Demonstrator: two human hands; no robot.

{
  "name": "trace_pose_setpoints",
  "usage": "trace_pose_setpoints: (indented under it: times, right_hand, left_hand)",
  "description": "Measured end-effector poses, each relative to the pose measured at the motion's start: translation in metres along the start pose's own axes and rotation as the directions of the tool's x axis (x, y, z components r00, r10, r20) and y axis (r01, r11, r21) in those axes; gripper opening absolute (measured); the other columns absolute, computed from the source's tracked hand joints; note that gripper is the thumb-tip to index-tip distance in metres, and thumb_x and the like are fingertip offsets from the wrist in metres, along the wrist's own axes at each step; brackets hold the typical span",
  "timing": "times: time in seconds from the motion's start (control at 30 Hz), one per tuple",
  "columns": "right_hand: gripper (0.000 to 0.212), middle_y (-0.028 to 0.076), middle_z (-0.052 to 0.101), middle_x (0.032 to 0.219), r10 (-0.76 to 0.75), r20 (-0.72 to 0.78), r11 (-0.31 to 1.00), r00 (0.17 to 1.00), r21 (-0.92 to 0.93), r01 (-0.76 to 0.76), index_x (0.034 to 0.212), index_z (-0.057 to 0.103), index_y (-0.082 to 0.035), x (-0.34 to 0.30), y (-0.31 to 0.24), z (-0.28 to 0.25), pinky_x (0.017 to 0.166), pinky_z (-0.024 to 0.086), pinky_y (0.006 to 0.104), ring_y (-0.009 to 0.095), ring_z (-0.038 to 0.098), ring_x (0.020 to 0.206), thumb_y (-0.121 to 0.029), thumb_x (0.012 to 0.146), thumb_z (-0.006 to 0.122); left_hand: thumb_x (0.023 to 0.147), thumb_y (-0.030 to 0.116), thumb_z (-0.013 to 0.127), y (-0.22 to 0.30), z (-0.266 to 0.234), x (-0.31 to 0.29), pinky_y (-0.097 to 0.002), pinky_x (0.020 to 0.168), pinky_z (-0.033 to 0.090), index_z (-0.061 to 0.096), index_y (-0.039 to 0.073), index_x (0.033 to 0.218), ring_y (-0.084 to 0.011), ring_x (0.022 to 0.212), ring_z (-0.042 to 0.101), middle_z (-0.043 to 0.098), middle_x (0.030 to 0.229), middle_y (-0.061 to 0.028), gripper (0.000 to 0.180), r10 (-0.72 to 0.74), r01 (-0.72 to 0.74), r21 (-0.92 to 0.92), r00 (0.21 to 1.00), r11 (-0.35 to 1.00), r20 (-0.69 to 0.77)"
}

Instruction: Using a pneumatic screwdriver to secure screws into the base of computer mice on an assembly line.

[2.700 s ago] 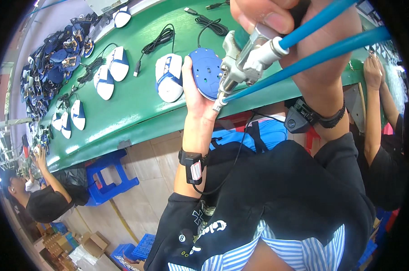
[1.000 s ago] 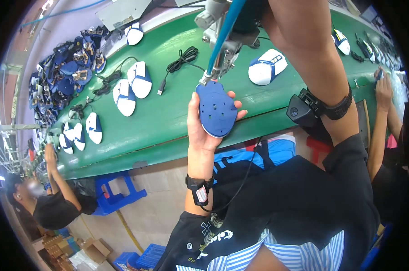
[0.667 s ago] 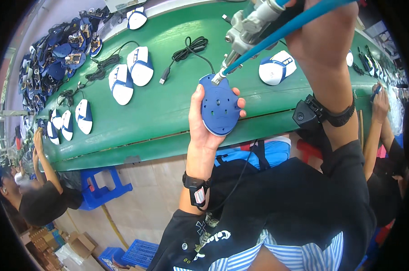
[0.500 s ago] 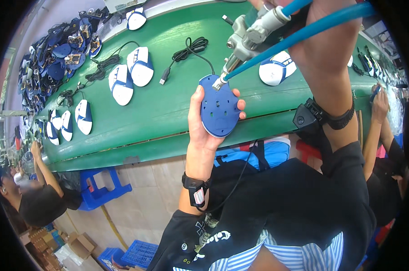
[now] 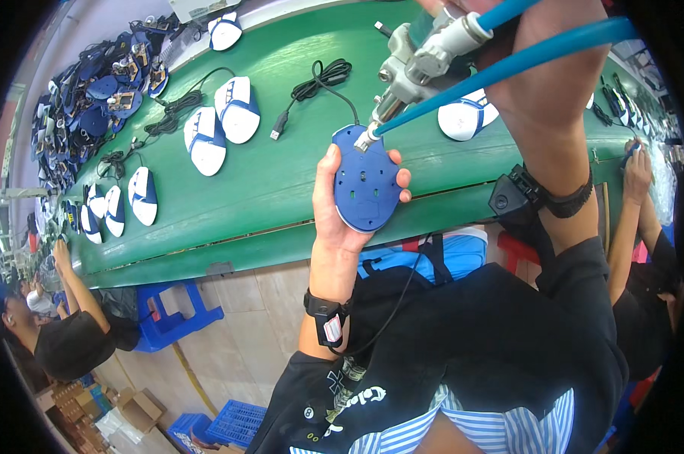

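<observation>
Computer mouse (image 5: 367,198), blue underside up, held over the near part of the green desk (image 5: 281,185). Its long axis points roughly away from the wearer; several small holes show in the base. Left hand (image 5: 336,216): cupped beneath the mouse, thumb along the left edge, fingertips curled round the right edge. Black cable (image 5: 323,79) leaves the far end of the mouse and lies coiled on the desk, plug toward the left.

Right hand (image 5: 542,72): closed round a metal air tool (image 5: 425,64), partly cut off by the upper edge. 2 blue hoses (image 5: 508,70) cross in front of the wrist and palm. Tool nozzle at the far end of the base; contact cannot be told.

Left of the coil: 2 white-and-blue mice (image 5: 236,110) side by side, right way up. Right, behind the hoses: 1 more white mouse (image 5: 463,121), partly hidden. Far left: heap of blue parts (image 5: 92,113). 1 black device (image 5: 327,318) strapped on the left wrist. Blue stool (image 5: 168,325) below the desk, beside a co-worker (image 5: 69,344).
</observation>
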State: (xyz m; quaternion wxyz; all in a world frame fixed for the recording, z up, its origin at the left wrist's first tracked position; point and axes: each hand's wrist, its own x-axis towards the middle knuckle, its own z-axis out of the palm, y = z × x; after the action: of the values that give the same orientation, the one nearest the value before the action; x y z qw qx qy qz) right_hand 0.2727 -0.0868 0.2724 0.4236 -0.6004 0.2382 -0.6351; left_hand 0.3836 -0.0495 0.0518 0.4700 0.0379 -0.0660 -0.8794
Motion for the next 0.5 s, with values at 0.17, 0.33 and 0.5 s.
trace_pose_setpoints:
  times: [0.17,0.33,0.5]
  right_hand:
    - [0.026,-0.002,0.046,0.064,0.047,0.013,0.999,0.999,-0.003,-0.047,0.099,0.063,-0.001,0.000,-0.004,0.002,0.046,0.039,0.0230,0.006,0.044,0.048,-0.026,0.097,0.058]
    - [0.027,-0.002,0.047,0.063,0.192,0.047,0.981,0.980,0.016,-0.193,0.099,0.063,-0.001,-0.006,-0.011,0.007,0.047,0.039,0.0230,0.006,0.044,0.048,-0.027,0.097,0.058]
    - [0.027,-0.002,0.047,0.063,-0.059,0.077,0.998,0.995,-0.006,0.060,0.099,0.063,-0.001,0.000,0.003,-0.003,0.047,0.039,0.0229,0.006,0.044,0.049,-0.027,0.098,0.058]
  left_hand:
    - [0.097,0.055,0.044,0.001,0.002,-0.002,-0.0427,0.068,0.051,0.048,0.009,0.132,-0.0319,0.088,0.058,0.057,0.111,-0.0200,0.058,-0.010,0.010,-0.004,1.000,1.000,0.015]
    - [0.096,0.055,0.045,0.001,-0.004,-0.007,-0.0435,0.068,0.051,0.048,0.009,0.133,-0.0327,0.089,0.057,0.058,0.110,-0.0202,0.059,-0.018,0.017,0.035,0.999,0.999,0.039]
    - [0.097,0.055,0.043,0.002,-0.002,-0.007,-0.0424,0.069,0.050,0.048,0.008,0.133,-0.0321,0.088,0.057,0.058,0.110,-0.0200,0.059,-0.001,-0.002,0.069,0.999,0.998,0.034]
